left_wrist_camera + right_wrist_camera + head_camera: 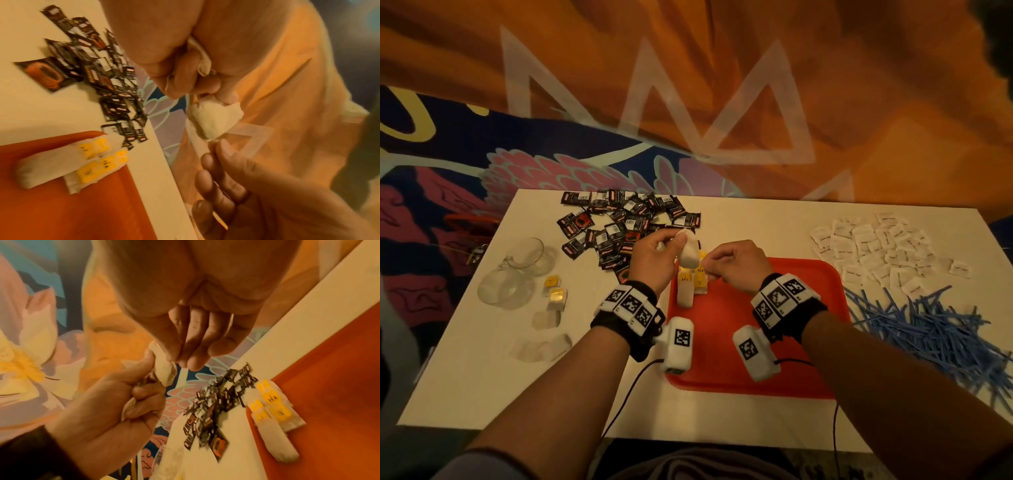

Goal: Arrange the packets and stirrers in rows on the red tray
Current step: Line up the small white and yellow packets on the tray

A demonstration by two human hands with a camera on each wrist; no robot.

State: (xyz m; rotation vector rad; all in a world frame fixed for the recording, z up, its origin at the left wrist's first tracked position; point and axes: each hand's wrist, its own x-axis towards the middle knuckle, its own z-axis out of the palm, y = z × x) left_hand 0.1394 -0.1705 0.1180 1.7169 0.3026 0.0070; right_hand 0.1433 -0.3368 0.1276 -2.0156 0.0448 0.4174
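The red tray (774, 342) lies at the table's front centre. A few white tea bags with yellow tags (690, 284) lie side by side in its far left corner (61, 164) (275, 415). Above that corner my left hand (671, 243) grips a white tea bag (687, 255) (216, 120) (164, 369), with more white paper bunched in the fist (185, 78). My right hand (710, 269) is just to its right, and its fingertips (183, 360) pinch the bag's lower edge (216, 155).
Black packets (626, 222) are heaped at the table's far left, white packets (876, 250) at the far right, and blue stirrers (935, 329) along the right edge. Two glass mugs (517, 270) and loose tea bags (554, 298) sit on the left.
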